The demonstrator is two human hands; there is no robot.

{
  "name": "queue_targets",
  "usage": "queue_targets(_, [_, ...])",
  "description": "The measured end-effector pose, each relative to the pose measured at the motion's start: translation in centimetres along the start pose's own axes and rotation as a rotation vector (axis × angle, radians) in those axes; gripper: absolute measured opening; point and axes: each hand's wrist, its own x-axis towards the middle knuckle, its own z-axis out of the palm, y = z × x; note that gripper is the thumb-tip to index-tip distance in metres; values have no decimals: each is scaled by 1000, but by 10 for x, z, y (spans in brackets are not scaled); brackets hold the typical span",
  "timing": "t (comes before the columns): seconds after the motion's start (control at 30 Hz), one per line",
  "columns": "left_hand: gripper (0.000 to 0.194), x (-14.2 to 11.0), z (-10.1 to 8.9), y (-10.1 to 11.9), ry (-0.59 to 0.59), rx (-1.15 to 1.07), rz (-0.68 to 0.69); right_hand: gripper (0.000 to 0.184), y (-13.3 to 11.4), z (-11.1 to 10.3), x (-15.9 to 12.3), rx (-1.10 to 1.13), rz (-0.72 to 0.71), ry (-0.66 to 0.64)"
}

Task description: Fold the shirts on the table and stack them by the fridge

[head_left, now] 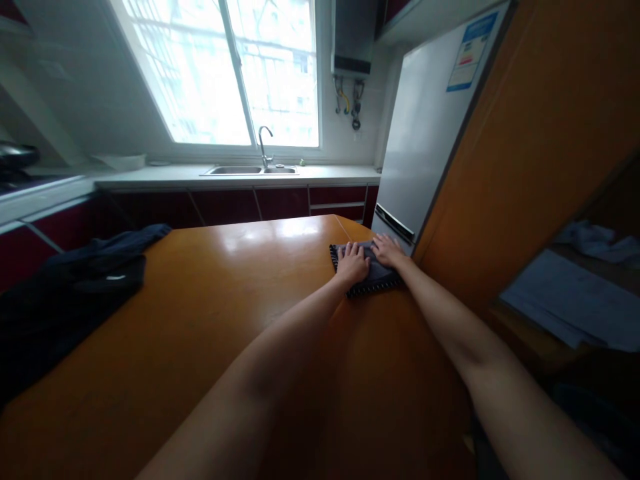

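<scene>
A folded dark grey cloth (381, 275) with a black-and-white patterned edge lies at the right end of the wooden table, near the fridge. My left hand (354, 263) rests flat on its left part, fingers spread. On its far right part lies my right hand (387, 251), palm down with the fingers stretched out. Both hands press on the top of the cloth, and part of it is hidden under them. What kind of cloth item it is cannot be made out.
Dark clothing (95, 280) is heaped along the left edge of the wooden table (215, 307). A tall grey fridge (425, 127) and a wooden panel stand close on the right. Beyond the table runs a counter with a sink (235, 171). Papers (575, 300) lie on a shelf at right.
</scene>
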Motion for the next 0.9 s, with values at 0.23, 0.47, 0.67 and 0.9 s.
queue_targets(0.23, [73, -6, 12, -13, -53, 14, -162, 72, 33, 22, 8, 45, 154, -127])
queue_targets(0.47, [72, 3, -8, -35, -100, -63, -315, 71, 43, 8, 5, 43, 222, -129])
queue_targets(0.67, [63, -20, -15, -1, -9, 30, 12, 60, 26, -8, -30, -5, 99, 68])
queue_targets(0.9, [61, -73, 1, 7, -70, 98, 201, 61, 22, 7, -86, -33, 76, 79])
